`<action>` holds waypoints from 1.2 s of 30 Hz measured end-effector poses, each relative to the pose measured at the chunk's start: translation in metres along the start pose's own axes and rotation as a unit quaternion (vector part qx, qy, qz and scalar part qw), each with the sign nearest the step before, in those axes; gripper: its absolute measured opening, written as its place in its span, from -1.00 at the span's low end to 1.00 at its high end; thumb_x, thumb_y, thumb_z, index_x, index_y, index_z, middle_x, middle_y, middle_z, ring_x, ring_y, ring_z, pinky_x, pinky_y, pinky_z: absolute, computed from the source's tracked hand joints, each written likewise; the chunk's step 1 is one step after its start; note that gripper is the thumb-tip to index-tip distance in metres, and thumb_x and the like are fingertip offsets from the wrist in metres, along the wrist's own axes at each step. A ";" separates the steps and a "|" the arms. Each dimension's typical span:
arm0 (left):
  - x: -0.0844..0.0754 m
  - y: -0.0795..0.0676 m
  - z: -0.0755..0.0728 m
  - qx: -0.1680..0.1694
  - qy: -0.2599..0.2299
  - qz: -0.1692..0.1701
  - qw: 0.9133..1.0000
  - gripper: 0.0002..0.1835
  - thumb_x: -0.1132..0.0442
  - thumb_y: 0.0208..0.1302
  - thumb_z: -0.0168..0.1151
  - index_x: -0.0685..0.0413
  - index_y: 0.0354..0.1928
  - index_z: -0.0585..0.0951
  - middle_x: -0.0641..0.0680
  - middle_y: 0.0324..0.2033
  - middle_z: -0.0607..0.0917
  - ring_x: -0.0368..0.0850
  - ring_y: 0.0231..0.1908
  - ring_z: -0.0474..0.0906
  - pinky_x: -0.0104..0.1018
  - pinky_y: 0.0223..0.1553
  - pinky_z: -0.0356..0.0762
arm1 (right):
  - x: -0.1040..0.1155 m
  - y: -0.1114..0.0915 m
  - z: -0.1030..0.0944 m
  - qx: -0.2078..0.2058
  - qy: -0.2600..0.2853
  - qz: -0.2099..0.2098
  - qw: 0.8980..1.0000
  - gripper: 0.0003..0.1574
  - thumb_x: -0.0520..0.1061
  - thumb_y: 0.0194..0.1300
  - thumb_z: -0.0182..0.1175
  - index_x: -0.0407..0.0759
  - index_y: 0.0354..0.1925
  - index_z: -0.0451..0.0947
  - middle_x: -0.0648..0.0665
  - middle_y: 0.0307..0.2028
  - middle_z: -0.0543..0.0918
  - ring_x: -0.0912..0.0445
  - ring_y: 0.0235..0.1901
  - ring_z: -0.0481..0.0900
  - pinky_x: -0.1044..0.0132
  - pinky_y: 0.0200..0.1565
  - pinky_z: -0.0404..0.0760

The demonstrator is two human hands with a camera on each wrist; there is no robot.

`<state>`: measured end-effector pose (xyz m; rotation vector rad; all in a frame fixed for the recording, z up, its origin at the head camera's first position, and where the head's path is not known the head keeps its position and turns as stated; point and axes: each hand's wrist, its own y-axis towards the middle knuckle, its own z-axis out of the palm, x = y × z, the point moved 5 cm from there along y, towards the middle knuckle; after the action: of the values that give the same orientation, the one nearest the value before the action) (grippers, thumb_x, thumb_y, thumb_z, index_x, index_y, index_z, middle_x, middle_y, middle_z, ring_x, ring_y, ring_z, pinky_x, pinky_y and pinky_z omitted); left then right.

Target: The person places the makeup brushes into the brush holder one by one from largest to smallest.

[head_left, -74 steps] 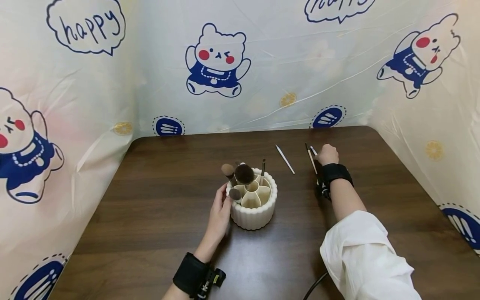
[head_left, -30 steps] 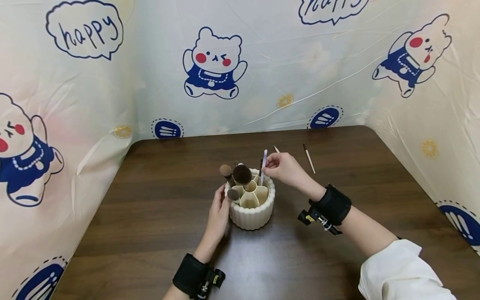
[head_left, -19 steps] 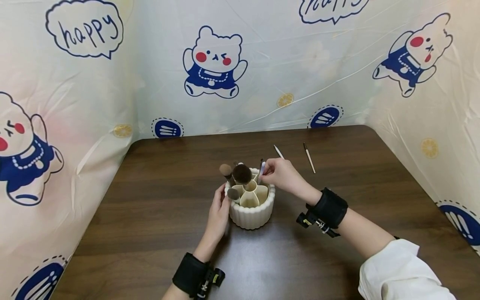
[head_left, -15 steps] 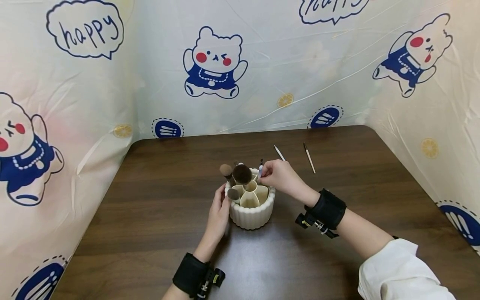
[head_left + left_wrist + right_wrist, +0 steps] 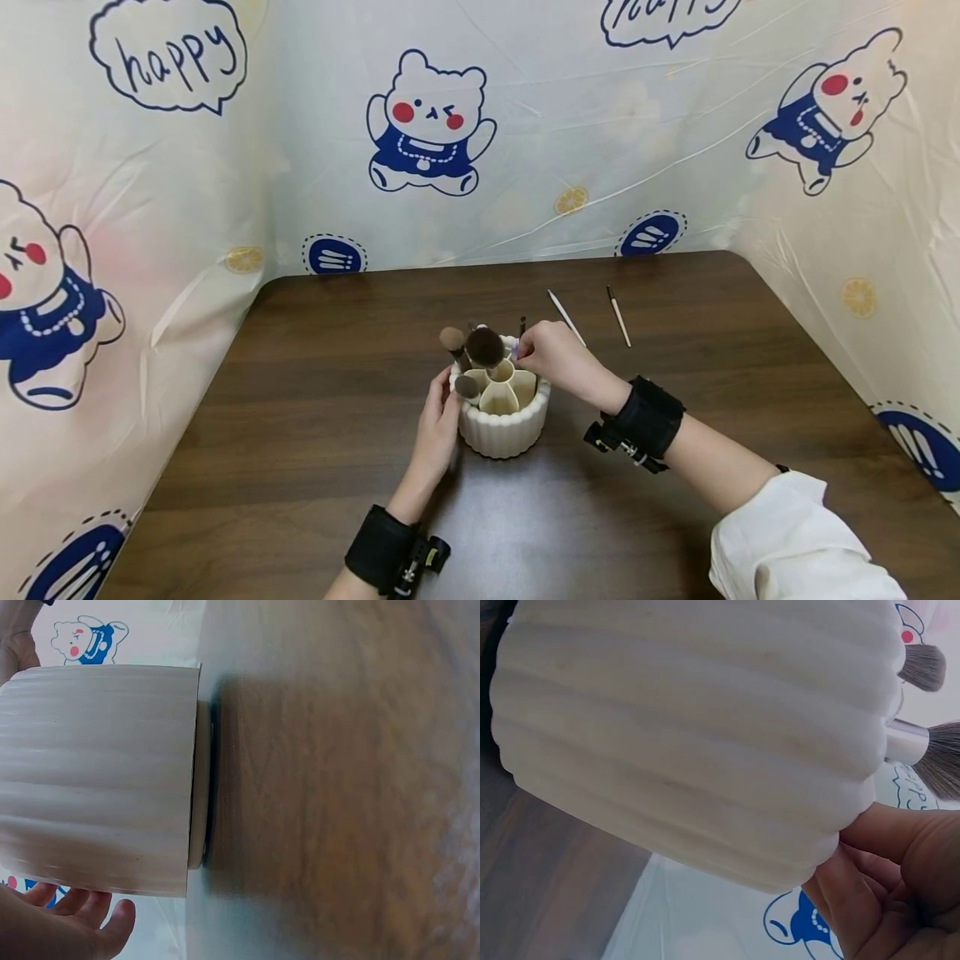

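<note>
Brush holder [image 5: 501, 435] within left grip [image 5: 437, 423], lavender stick [image 5: 515, 352] tight in right grip [image 5: 557, 355].

1. Right hand [image 5: 558, 354] moved from upper right of the frame to the holder's [image 5: 502, 435] rim, near centre.
2. Lilac stick [image 5: 515, 352], earlier tall above the rim, lowered; only a sliver shows.
3. White stick [image 5: 566, 317], upper centre, earlier largely hand-covered, now mostly exposed.
</note>
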<state>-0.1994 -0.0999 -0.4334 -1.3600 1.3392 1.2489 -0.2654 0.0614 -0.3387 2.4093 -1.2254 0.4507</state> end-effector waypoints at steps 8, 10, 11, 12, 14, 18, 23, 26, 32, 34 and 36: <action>0.001 0.000 0.000 -0.004 0.007 -0.004 1.000 -0.51 0.22 0.46 -0.15 0.22 0.37 0.23 0.25 0.32 0.37 0.10 0.33 0.29 -0.02 0.32 0.26 | 0.002 -0.001 -0.002 0.022 -0.002 0.002 1.000 -0.86 -0.25 0.10 0.30 -0.19 -0.56 0.71 -0.02 -0.58 0.71 0.26 -0.57 0.45 0.43 -0.42 0.45; 0.001 0.000 0.000 -0.004 0.007 -0.004 1.000 -0.51 0.22 0.46 -0.15 0.22 0.37 0.23 0.25 0.32 0.37 0.10 0.32 0.30 -0.02 0.32 0.26 | 0.001 -0.003 -0.003 0.022 0.004 0.013 1.000 -0.88 -0.21 0.11 0.31 -0.17 -0.52 0.73 -0.03 -0.54 0.74 0.25 -0.54 0.51 0.41 -0.40 0.48; 0.001 0.000 0.000 -0.004 0.007 -0.004 1.000 -0.51 0.22 0.46 -0.15 0.22 0.37 0.23 0.25 0.31 0.38 0.10 0.32 0.30 -0.02 0.31 0.26 | 0.000 -0.004 -0.004 0.021 0.010 0.020 1.000 -0.89 -0.20 0.12 0.32 -0.17 -0.50 0.74 -0.03 -0.51 0.75 0.24 -0.52 0.54 0.40 -0.39 0.49; 0.002 0.000 -0.001 -0.004 0.006 -0.004 1.000 -0.51 0.22 0.46 -0.15 0.23 0.37 0.23 0.26 0.32 0.37 0.11 0.32 0.30 -0.02 0.31 0.26 | -0.001 -0.005 -0.005 0.020 0.016 0.027 0.999 -0.89 -0.18 0.13 0.32 -0.16 -0.47 0.75 -0.04 -0.49 0.76 0.23 -0.50 0.57 0.40 -0.38 0.50; 0.002 -0.001 -0.001 -0.004 0.005 -0.004 1.000 -0.51 0.22 0.46 -0.15 0.23 0.37 0.23 0.26 0.31 0.37 0.11 0.32 0.30 -0.02 0.31 0.26 | -0.004 -0.008 -0.006 0.018 0.034 0.046 0.998 -0.89 -0.16 0.13 0.33 -0.17 -0.43 0.76 -0.06 -0.46 0.77 0.22 -0.48 0.59 0.41 -0.38 0.49; 0.002 -0.002 -0.002 -0.005 0.006 -0.006 1.000 -0.51 0.22 0.47 -0.15 0.23 0.37 0.23 0.26 0.31 0.38 0.10 0.32 0.30 -0.13 0.30 0.29 | -0.012 -0.016 -0.012 -0.007 0.056 0.072 0.996 -0.88 -0.18 0.16 0.31 -0.21 -0.37 0.74 -0.11 -0.41 0.77 0.17 -0.44 0.62 0.40 -0.39 0.51; 0.001 -0.002 -0.001 -0.003 0.006 -0.006 1.000 -0.51 0.23 0.47 -0.15 0.23 0.37 0.23 0.26 0.31 0.38 0.09 0.32 0.30 -0.16 0.29 0.29 | -0.027 -0.028 -0.017 -0.041 0.076 0.105 0.991 -0.79 -0.17 0.25 0.22 -0.27 -0.22 0.70 -0.20 -0.28 0.76 0.02 -0.29 0.69 0.22 -0.24 0.62; 0.000 -0.001 -0.001 -0.003 0.006 -0.003 1.000 -0.51 0.23 0.47 -0.15 0.24 0.37 0.22 0.26 0.31 0.38 0.11 0.32 0.30 -0.05 0.31 0.27 | -0.034 -0.034 -0.013 -0.019 0.081 0.127 0.988 -0.69 -0.11 0.33 0.12 -0.29 -0.14 0.67 -0.23 -0.21 0.75 -0.01 -0.22 0.69 0.15 -0.18 0.63; -0.001 -0.001 -0.001 -0.005 0.007 -0.004 1.000 -0.52 0.24 0.47 -0.16 0.24 0.37 0.23 0.27 0.31 0.38 0.11 0.31 0.31 0.01 0.31 0.26 | -0.039 -0.041 0.004 0.060 0.123 0.159 0.978 -0.58 -0.05 0.40 0.00 -0.30 -0.04 0.64 -0.22 -0.26 0.75 0.08 -0.33 0.68 0.32 -0.30 0.57; -0.002 -0.001 -0.001 -0.008 0.010 -0.001 1.000 -0.52 0.25 0.46 -0.15 0.26 0.36 0.24 0.28 0.29 0.39 0.13 0.30 0.32 -0.01 0.29 0.29 | -0.038 -0.040 0.006 0.062 0.131 0.160 0.976 -0.57 -0.05 0.39 0.01 -0.32 -0.01 0.62 -0.23 -0.24 0.75 0.07 -0.31 0.69 0.32 -0.28 0.57; -0.002 -0.001 -0.001 -0.012 0.011 -0.004 1.000 -0.52 0.26 0.44 -0.14 0.27 0.35 0.24 0.30 0.28 0.40 0.14 0.28 0.35 -0.02 0.27 0.32 | -0.038 -0.039 0.006 0.053 0.128 0.156 0.978 -0.56 -0.07 0.39 0.02 -0.35 0.01 0.60 -0.26 -0.18 0.74 0.03 -0.24 0.69 0.27 -0.23 0.60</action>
<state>-0.1986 -0.1002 -0.4315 -1.3986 1.3376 1.2523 -0.2539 0.1053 -0.3693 2.1599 -1.4942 0.9096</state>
